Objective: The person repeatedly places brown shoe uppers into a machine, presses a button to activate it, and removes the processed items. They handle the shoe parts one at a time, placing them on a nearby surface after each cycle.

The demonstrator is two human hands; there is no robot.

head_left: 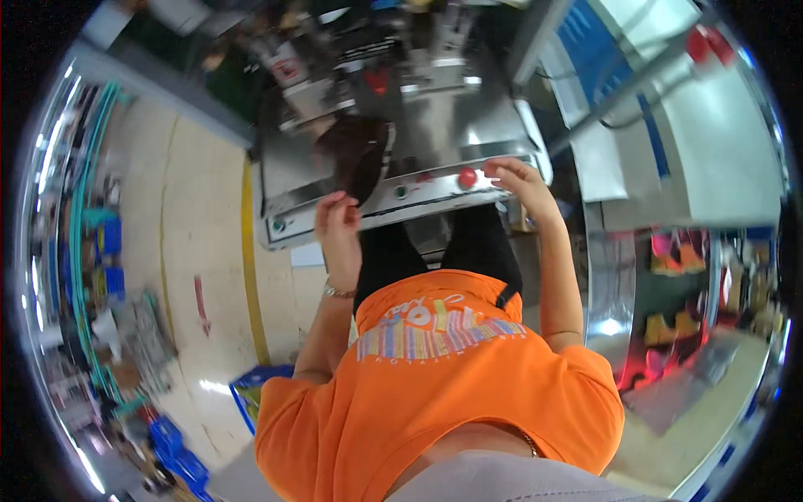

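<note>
A dark brown shoe upper with a pale stitched edge is tilted over the front of a metal-topped machine. My left hand is at its lower end, fingers closed on that edge, though motion smears them a little. On the right, my right hand hovers over the machine's front panel, fingers loosely bent and apart with nothing seen in them. Just left of its fingertips is a red push button. A small green button sits on the panel between my hands.
Two clamp-like metal heads rise at the back of the machine. A grey post and a pale cabinet stand at right, above a red-lit shelf with orange-brown boots. Yellow floor tape runs along the left.
</note>
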